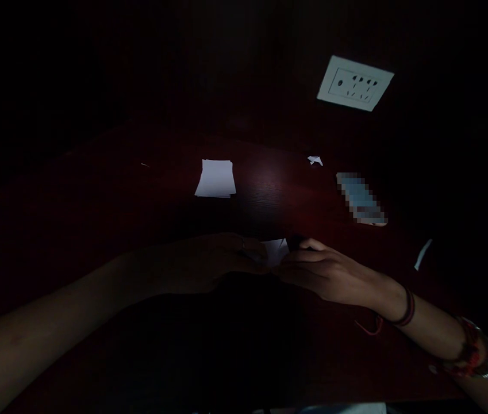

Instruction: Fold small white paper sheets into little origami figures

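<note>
A small white piece of paper [275,252] lies between my hands on the dark reddish table, with a crease or fold near its upper right corner. My left hand [222,256], mostly in shadow and wearing a ring, has its fingers closed on the paper's left side. From the right, my right hand [323,267] has its fingers together on the paper's right edge, the thumb side hidden in part. Bracelets circle the right wrist and forearm. Beyond my hands rests a stack of white paper squares [216,179].
A phone [362,199] lies at the right, with a small folded paper piece [315,160] behind it. Farther right is a thin paper strip [423,255]. A white socket panel [354,83] is at the back. The surroundings are very dark.
</note>
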### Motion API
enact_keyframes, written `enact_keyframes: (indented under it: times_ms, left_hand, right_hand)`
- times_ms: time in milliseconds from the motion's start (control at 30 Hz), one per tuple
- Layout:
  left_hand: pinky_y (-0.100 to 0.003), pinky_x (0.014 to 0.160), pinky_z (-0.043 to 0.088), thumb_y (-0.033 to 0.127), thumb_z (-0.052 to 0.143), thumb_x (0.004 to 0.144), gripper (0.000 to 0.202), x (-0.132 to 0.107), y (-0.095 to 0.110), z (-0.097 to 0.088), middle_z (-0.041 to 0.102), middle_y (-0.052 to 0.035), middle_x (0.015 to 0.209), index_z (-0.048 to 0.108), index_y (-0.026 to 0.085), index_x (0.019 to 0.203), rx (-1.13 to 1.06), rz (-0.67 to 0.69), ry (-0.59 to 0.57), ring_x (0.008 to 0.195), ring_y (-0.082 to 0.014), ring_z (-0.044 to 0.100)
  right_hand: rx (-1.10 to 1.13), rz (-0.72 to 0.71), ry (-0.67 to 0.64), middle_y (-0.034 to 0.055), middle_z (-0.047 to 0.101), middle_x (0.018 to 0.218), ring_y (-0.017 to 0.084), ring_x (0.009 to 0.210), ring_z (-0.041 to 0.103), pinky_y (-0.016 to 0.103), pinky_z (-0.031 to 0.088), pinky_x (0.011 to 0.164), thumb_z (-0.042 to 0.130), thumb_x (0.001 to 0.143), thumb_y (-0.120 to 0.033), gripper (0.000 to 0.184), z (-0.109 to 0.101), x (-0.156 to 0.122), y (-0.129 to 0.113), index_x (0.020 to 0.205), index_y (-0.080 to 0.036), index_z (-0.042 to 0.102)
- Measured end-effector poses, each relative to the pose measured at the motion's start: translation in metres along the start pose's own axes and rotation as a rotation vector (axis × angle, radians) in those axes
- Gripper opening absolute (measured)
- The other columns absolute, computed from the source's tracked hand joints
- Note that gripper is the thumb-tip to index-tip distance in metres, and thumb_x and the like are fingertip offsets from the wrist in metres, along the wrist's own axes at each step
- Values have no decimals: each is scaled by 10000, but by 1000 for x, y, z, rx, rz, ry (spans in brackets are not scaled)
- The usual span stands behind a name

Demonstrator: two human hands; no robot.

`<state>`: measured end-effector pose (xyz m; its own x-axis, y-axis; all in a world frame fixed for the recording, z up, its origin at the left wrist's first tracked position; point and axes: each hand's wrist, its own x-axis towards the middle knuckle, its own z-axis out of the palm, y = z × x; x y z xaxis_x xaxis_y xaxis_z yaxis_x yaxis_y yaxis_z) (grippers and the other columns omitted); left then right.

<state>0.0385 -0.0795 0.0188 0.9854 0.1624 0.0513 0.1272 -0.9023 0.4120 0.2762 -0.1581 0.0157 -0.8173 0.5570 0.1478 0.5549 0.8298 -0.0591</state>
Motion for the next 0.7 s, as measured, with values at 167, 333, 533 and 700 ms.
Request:
enact_keyframes:
  times_ms: [167,333,533,700]
  left_hand:
    - [-232,959,322,-69,384,674,607,2,-3,2,420,28,1257,482,276,1163,-14,2,16,1152,-132,376]
    - [-259,931,342,-53,411,671,604,1,-7,6,424,25,1254,482,294,1161,59,13,35,1107,-164,418]
    - [-249,932,331,-68,401,691,574,2,-5,3,427,16,1252,501,271,1143,68,9,-2,1096,-151,423]
    - [-251,953,312,-54,432,711,544,2,-5,4,417,16,1253,499,264,1148,74,20,4,1117,-150,397]
  right_hand:
    - [-19,2,-15,65,615,920,131,880,533,284,350,768,319,893,-180,261,3,1,1,1005,-202,554]
    - [-18,19,31,52,618,890,122,852,545,284,362,786,319,888,-168,262,10,2,2,984,-205,560]
    - [22,24,54,55,618,913,124,868,551,309,375,838,340,871,-138,245,8,-3,2,975,-167,560]
    - [51,50,63,74,612,929,137,887,553,333,388,862,373,843,-114,246,6,-14,5,1030,-134,532]
